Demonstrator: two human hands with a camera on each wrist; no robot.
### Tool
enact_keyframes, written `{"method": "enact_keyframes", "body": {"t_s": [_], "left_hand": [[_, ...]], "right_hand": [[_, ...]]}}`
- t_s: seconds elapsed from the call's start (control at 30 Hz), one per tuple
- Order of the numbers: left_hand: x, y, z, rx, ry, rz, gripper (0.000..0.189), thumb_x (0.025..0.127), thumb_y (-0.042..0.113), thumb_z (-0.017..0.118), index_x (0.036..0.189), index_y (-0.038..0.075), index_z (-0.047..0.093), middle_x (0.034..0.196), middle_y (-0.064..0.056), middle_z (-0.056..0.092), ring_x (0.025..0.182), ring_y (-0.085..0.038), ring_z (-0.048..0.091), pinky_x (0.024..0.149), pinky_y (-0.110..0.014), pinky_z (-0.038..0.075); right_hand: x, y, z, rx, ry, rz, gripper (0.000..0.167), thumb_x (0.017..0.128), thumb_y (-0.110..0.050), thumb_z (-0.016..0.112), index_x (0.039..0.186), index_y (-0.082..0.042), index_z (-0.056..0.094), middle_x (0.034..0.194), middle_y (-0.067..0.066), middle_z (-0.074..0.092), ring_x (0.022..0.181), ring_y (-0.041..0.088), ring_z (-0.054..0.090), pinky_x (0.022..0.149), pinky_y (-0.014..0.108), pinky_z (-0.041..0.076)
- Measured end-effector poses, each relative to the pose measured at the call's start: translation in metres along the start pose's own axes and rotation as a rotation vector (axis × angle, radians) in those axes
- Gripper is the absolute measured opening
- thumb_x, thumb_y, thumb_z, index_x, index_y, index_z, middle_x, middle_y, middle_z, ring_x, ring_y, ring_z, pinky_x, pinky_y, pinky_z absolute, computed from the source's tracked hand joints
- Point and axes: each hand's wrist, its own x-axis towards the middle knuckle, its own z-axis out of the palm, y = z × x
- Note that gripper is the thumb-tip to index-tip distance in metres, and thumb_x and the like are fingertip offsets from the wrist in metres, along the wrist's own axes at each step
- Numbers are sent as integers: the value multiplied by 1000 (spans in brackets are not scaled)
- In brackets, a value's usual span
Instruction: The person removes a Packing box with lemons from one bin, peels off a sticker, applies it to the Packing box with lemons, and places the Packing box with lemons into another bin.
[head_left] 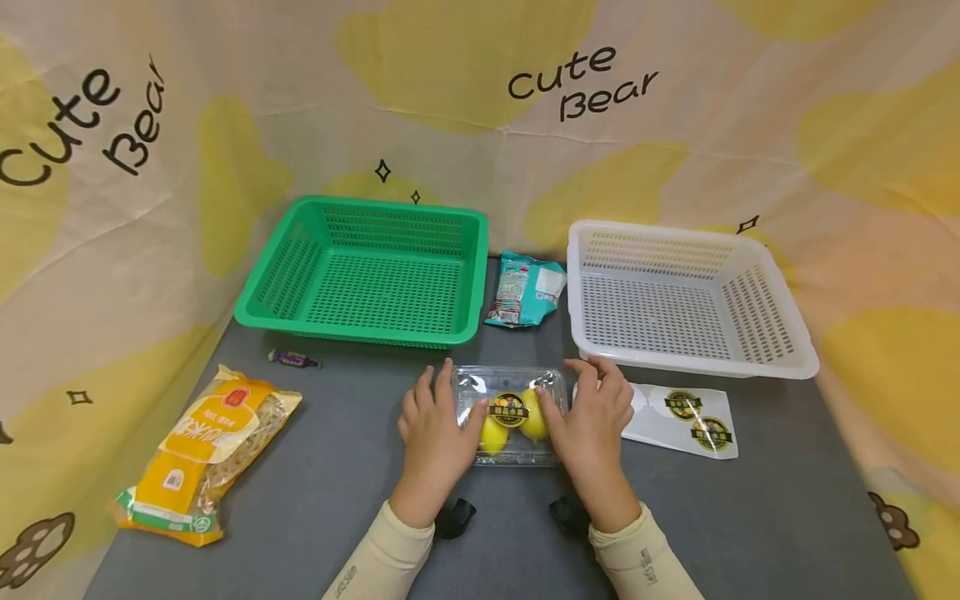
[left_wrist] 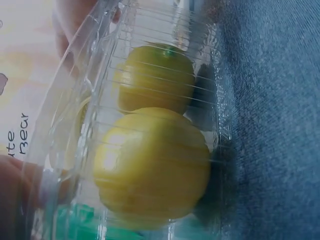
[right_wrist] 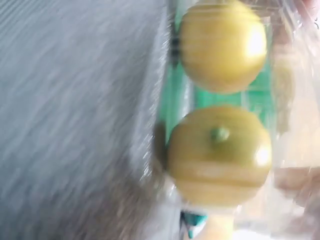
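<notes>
A clear plastic clamshell box [head_left: 521,457] lies between both hands, its lid down. Two yellow lemons [head_left: 492,437] show through it, and a black-and-gold label [head_left: 509,410] is on the lid. My left hand [head_left: 433,427] lies along the left side, fingers extended and thumb on the lid beside the label. On the opposite side, my right hand [head_left: 589,427] rests with its thumb on the lid and fingers by the far right corner. Both wrist views look through the box wall at the lemons [left_wrist: 152,167], one with a green stem end [right_wrist: 220,134].
Right of the box lies a white sheet [head_left: 651,425] with similar labels, partly under my right hand. Behind stand a green basket [head_left: 360,332] and a white basket [head_left: 686,360], a teal snack packet [head_left: 528,287] between them. Left are a purple-wrapped candy [head_left: 294,359] and a yellow food bag [head_left: 180,450].
</notes>
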Motion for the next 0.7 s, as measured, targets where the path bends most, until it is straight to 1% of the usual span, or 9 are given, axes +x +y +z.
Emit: {"method": "enact_keyframes", "body": {"t_s": [0.1,0.27,0.4,0.43,0.5,0.57,0.63,0.67,0.7], "left_hand": [[0,-1,-1,-13,-25,-19,79,101,38,72,165,10,36,163,-26,34,144,-52,30,106,-73,28],[2,-1,-2,-11,-58,-20,79,103,39,69,167,12,32,162,-28,34,143,-53,31,108,-73,26],[3,-2,-2,-15,-65,-13,79,103,40,68,168,13,30,162,-28,35,142,-54,33,108,-73,26],[3,-2,-2,-17,-66,-14,80,103,40,68,168,13,30,161,-28,36,142,-54,33,108,-73,26],[3,-1,-1,-15,-71,-15,80,103,41,67,168,13,30,161,-28,37,142,-54,34,108,-72,26],[3,-1,0,-13,-79,-19,80,103,41,67,168,13,30,160,-28,38,141,-54,35,108,-72,26],[3,-1,0,-12,-85,-21,80,103,41,67,168,13,30,160,-28,38,140,-54,36,108,-72,27],[2,-1,0,-11,-87,-20,80,103,42,67,168,13,29,160,-28,38,140,-54,36,108,-72,27],[3,-1,0,-13,-86,-18,80,103,41,67,168,13,30,160,-28,38,140,-54,36,108,-72,27]], "right_hand": [[1,7,-2,3,55,-38,62,81,-19,95,131,-4,61,142,24,42,128,50,34,100,67,28],[2,18,-7,3,122,-108,75,74,-18,100,133,-3,57,140,25,41,125,51,33,98,67,28],[3,24,-11,10,168,-164,74,73,-17,100,131,-1,57,138,27,40,121,52,33,95,68,28],[4,27,-13,18,173,-177,73,75,-22,99,131,-1,57,139,27,40,122,53,33,97,69,26],[6,34,-19,39,186,-207,74,82,-39,93,133,-1,56,142,28,39,124,53,33,100,70,24],[8,42,-27,63,202,-233,79,88,-57,82,136,-1,54,146,28,39,130,54,31,103,71,20],[13,50,-38,69,232,-265,87,92,-73,67,140,-3,53,150,28,38,133,55,31,105,71,18],[16,54,-44,64,252,-277,89,92,-77,61,142,-3,52,151,28,38,135,54,31,106,71,18],[20,58,-51,55,275,-286,90,93,-78,59,143,-3,52,153,28,39,137,54,31,107,71,17]]}}
